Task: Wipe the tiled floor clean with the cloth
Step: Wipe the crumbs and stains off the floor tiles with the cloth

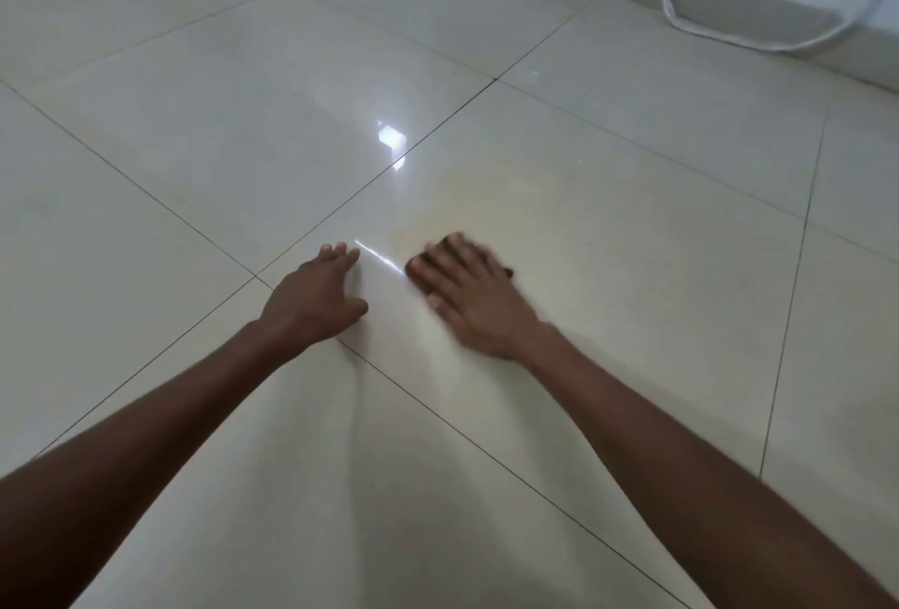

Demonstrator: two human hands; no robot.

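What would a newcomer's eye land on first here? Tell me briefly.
Two bare arms reach in from below: the right hand, blurred, presses flat on a dark cloth at mid-frame, while the left hand rests on the floor beside it. Next comes the bright glare on the glossy tiles above them, then a white hose looping by the wall, top right.

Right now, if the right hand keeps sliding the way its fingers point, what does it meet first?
Bare tile floor, as far as this view shows. The right hand, pressing the dark cloth, points up and slightly left toward a grout line. The white hose lies well off to the right.
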